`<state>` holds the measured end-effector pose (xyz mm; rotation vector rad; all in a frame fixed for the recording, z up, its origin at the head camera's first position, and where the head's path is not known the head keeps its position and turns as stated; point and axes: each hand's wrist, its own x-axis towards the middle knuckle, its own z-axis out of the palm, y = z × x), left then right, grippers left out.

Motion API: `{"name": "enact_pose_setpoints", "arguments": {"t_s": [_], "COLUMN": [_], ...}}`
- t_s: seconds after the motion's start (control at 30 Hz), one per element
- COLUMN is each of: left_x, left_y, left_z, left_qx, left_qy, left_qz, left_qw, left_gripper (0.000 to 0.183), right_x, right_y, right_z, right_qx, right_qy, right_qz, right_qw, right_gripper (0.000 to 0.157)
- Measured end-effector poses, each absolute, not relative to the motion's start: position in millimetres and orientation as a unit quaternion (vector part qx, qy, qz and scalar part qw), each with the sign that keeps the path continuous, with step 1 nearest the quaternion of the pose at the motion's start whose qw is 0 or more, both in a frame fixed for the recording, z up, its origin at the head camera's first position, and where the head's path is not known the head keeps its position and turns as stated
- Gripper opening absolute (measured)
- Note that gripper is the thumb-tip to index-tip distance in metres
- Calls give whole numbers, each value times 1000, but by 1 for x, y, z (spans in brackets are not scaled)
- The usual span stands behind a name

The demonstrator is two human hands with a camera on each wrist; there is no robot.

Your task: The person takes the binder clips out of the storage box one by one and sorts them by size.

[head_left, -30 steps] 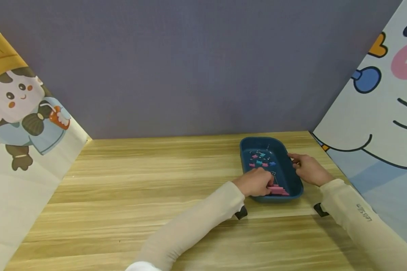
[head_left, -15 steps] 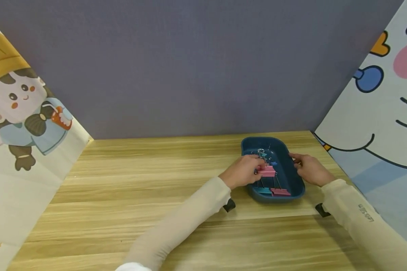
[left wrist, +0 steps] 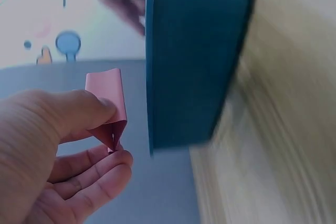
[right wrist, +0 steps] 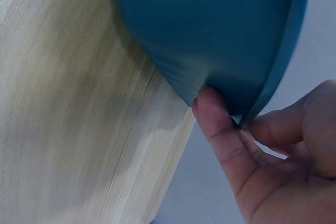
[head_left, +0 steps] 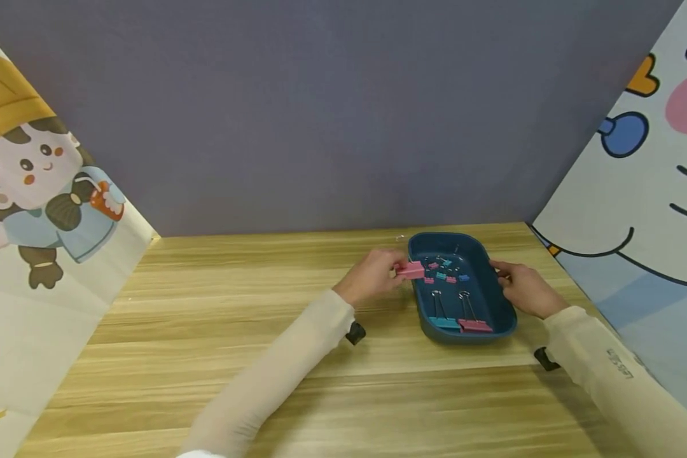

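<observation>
Head view shows me the left hand (head_left: 372, 277) pinching a pink binder clip (head_left: 412, 270) near the left edge of the blue tray (head_left: 486, 296), whose right edge the right hand (head_left: 523, 289) pinches.

Soft, even light fills the head view, leaving the worktop (head_left: 194, 318) warm and clear and the grey back wall (head_left: 343, 127) dull. Faint shadows lie beneath the sleeves (head_left: 598, 366) at bottom centre and lower right. In the left wrist view, the printed wall (left wrist: 47, 14) washes out pale at upper left, and the worktop blurs along the right. The right wrist view shows a smudgy shadow beside the tray (right wrist: 210, 19) at upper left.
</observation>
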<state>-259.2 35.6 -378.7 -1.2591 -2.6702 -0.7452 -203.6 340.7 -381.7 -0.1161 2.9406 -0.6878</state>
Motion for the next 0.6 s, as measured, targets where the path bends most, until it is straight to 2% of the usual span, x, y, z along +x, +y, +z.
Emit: {"name": "enact_pose_setpoints", "arguments": {"t_s": [0.23,0.6], "left_x": [-275,-298], "left_y": [5,1], "left_z": [-387,-408], "left_qx": [-374,-341], "left_qy": [-900,-914], "left_qz": [-221,-222], "left_qw": [32,0], "left_gripper": [13,13], "right_x": [-204,-207], "right_y": [342,342], "right_z": [-381,-382], "right_qx": [-38,-42], "right_qy": [972,975], "right_qz": [-222,-215], "right_qw": [62,50], "right_gripper": [50,48]}}
